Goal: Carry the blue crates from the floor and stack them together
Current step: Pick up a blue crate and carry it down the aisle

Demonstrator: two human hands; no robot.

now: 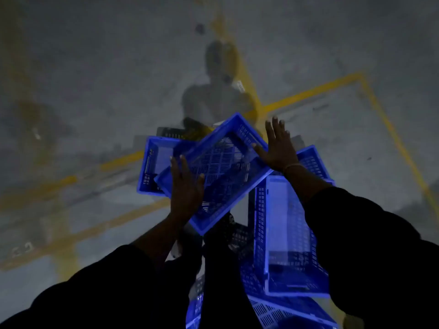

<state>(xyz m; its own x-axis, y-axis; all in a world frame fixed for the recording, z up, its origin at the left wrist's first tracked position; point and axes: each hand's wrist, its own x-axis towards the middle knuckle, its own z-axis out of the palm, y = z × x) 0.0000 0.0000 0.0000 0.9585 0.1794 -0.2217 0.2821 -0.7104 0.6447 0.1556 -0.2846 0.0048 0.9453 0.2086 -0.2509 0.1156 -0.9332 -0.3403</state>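
Top crate [221,167] sitting skewed across a heap of other blue crates [288,236] on the floor [95,79], rotated off their lines. Left hand [186,186] flat on its near-left rim, right hand [276,148] flat against the far-right edge, fingers straight and spread on both, nothing gripped. Yellow lines [308,92] painted on the concrete around the heap.

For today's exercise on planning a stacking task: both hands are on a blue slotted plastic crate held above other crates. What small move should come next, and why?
Probably turn the tilted blue slotted plastic crate to line up with the blue crate beneath it before lowering. It sits skewed across that crate, with the left hand and right hand flat against opposite sides, so it could not nest as it lies.
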